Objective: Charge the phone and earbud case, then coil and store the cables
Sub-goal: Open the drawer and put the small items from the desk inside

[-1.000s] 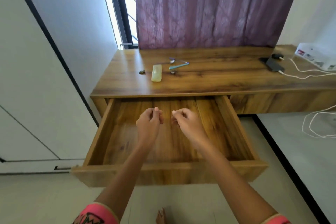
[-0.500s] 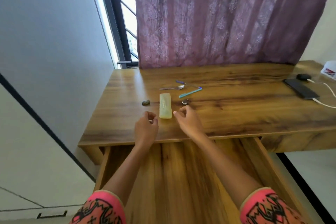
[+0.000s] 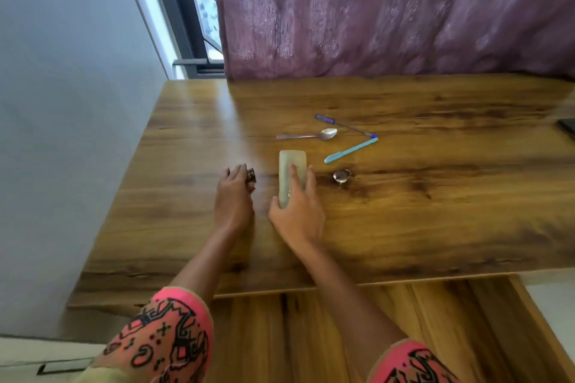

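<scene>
R hand [image 3: 298,210] wraps thumb & fingers round pale green case [image 3: 291,169] on wooden surface [image 3: 404,211]; L hand [image 3: 234,196] fingertips touch small dark object [image 3: 251,175], grip can't be told.

The brown wooden desk [image 3: 435,227] held a pale green oblong case [image 3: 291,158], steel spoon [image 3: 311,135], light blue pen [image 3: 351,150], thin dark-blue pen [image 3: 343,126], round metal knob [image 3: 341,176] and small dark lump [image 3: 251,175].

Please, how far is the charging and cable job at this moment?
Done: only the drawer stands open. In hand: the right hand grips a pale green case, the left hand touches a small dark object. Left: no cable shows and only an edge of the phone is visible, so charging, coiling and storing seem ahead.
</scene>
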Tool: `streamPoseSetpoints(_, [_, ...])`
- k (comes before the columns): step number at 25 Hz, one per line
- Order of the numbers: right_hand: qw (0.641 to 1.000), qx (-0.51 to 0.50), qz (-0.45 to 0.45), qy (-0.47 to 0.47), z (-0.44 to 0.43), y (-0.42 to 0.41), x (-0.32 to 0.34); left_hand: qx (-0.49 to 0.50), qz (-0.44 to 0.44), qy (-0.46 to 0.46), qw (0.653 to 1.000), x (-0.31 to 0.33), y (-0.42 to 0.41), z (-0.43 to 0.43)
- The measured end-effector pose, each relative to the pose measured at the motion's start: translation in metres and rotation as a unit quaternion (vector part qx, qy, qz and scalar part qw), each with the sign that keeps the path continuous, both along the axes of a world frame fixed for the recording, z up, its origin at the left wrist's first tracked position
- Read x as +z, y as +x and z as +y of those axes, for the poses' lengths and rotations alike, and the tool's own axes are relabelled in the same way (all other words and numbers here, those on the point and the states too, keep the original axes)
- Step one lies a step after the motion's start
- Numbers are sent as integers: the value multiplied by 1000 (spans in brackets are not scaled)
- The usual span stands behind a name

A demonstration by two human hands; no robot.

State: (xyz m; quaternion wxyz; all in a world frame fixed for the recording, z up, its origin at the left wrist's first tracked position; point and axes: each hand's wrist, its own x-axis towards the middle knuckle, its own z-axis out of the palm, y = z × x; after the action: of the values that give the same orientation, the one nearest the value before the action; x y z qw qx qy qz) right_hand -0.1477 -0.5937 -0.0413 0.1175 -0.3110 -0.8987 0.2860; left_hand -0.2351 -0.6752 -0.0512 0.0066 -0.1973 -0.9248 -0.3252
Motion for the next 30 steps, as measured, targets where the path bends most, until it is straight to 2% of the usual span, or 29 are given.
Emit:
streamPoseSetpoints(6, [1000, -7, 22, 12, -1, 1, -8, 20, 62, 57, 996, -8, 10, -2])
streamPoseSetpoints(9, [997, 1, 37, -74, 5, 19, 1, 38, 44, 79, 995, -4, 39, -3])
streamPoseSetpoints(11, [987, 2, 81, -137, 6, 43, 4, 64, 16, 111, 992, -2, 72, -4])
streamPoseSetpoints(13, [979, -8, 128, -161, 5, 81, 5, 71, -11, 129, 989, 0, 111, -4])
streamPoseSetpoints(16, [970, -20, 198, -143, 3, 148, 6, 61, -32, 173, 983, 6, 179, -5])
streamPoseSetpoints(19, [971, -16, 226, -74, 9, 226, 4, 63, 23, 179, 982, 0, 259, -1])
streamPoseSetpoints(21, [983, -37, 179, -11, 18, 277, -5, 56, 36, 164, 984, -11, 306, 7])
streamPoseSetpoints(23, [993, -69, 93, 32, 34, 320, -17, 53, -11, 139, 989, -22, 342, 20])
streamPoseSetpoints(26, [996, -89, -31, 2, 56, 361, -34, 55, -78, 66, 993, -40, 377, 40])
streamPoseSetpoints(30, [986, -115, -124, -15, 68, 392, -44, 24, -120, 2, 992, -62, 411, 61])
